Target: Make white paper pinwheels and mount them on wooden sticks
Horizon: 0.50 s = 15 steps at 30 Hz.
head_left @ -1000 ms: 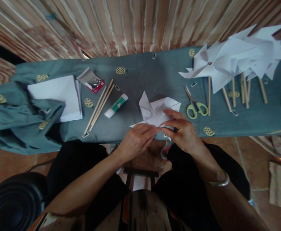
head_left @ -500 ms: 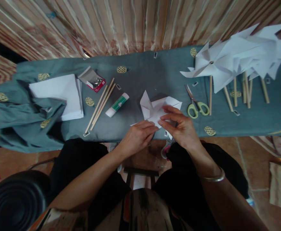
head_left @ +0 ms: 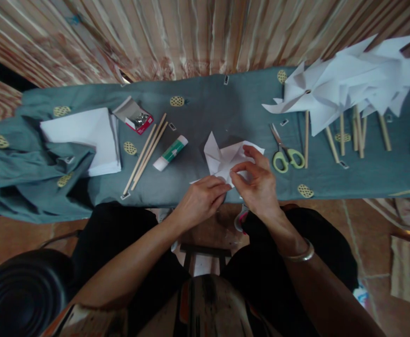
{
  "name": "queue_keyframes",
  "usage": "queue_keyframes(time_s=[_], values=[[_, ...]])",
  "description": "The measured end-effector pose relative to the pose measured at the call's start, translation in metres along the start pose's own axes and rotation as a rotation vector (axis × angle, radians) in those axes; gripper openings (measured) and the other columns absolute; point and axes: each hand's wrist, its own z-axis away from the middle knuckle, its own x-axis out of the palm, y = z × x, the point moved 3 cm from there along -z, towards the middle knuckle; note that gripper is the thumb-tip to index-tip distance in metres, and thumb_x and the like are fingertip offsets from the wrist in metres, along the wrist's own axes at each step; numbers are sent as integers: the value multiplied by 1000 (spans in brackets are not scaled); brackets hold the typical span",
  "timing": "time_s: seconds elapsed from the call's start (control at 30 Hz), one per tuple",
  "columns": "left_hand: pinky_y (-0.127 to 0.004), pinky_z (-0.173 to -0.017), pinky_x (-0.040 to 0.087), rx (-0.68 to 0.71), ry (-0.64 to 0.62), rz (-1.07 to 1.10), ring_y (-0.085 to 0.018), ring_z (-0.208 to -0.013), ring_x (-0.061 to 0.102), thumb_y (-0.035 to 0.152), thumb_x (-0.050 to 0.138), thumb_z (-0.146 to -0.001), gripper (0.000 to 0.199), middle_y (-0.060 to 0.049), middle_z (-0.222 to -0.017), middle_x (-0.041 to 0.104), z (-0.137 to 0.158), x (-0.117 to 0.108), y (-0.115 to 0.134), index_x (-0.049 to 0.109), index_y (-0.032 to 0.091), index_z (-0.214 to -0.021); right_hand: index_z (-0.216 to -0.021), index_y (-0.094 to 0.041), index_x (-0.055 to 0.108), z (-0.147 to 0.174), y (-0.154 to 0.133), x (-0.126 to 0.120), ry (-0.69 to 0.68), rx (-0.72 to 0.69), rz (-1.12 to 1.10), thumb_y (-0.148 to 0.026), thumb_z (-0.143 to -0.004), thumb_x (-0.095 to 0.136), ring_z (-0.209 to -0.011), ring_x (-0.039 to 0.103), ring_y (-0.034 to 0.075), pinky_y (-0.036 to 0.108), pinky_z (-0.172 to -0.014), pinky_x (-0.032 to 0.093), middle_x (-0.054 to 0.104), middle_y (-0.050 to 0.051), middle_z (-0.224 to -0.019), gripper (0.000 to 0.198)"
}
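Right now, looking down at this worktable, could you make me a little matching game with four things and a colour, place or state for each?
Things:
1. scissors
2. tube
3. small box
4. folded paper

Descriptions:
A. open, with shiny metal pieces inside
B. nearest of the four to the left hand and the right hand
C. white with a green band
D. has light green handles

Right pairs: 1-D, 2-C, 3-A, 4-B
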Motion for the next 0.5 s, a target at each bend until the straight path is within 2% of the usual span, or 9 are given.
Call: queue_keyframes(time_s=[0.37,0.5], values=[[-32,-82,55,-46,25,5,-18,-91,64,14,52,-92,21,-8,-95,68,1,1,-1,68,14,-105,-88,-23,67,3,12,3,35,-16,-30,-27,-80,66,-123,52,27,50,-105,42,57,6,-133,10],[-31,-81,55,-53,35,36,-18,-90,65,14,52,-91,20,-8,-94,68,0,0,-1,68,13,-103,-86,-24,67,5,11,0,40,-33,-7,-27,-79,66,-119,55,27,50,-102,45,59,6,-131,7]])
